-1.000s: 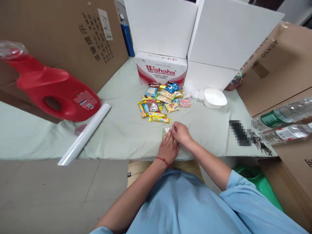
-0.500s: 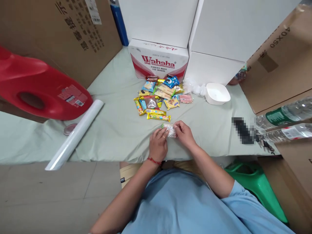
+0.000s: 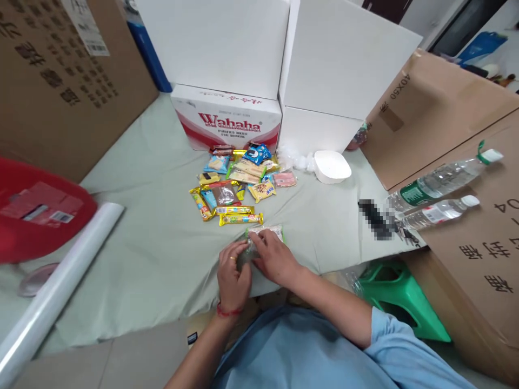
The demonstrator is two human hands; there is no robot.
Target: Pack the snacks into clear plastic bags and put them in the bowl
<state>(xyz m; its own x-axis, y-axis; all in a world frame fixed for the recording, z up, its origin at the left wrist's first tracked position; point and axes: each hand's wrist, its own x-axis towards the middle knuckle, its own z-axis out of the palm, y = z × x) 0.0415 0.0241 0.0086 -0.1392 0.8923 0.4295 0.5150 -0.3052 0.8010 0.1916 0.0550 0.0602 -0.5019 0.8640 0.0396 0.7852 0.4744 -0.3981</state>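
A clear, crinkled snack packet with green edges [image 3: 277, 231] lies on the cloth near the table's front. Across it reaches my right hand [image 3: 278, 259], its fingers bent over the wrapper and partly hiding it. My left hand [image 3: 234, 278], with a ring and a red wrist cord, is just left of the packet. Its thumb stands apart from the fingers and nothing shows in its grasp. Beyond both hands is a pile of wrapped snacks, including a yellow snack bar [image 3: 240, 219], a yellow cookie packet [image 3: 261, 190] and a pink packet [image 3: 285, 179].
A Wahaba-style red and white carton, lettered Wahaha [image 3: 231, 127], stands behind the pile. A white bowl [image 3: 332, 166] sits right of it. Water bottles [image 3: 440, 181] lie at the right. A white roll [image 3: 67, 275] and red jug [image 3: 40, 216] are left. A green stool [image 3: 405, 297] stands below.
The view has shifted, so the table appears further left and lower. My right hand has moved over the packet from its right end. My left hand has drawn back from the top of it.
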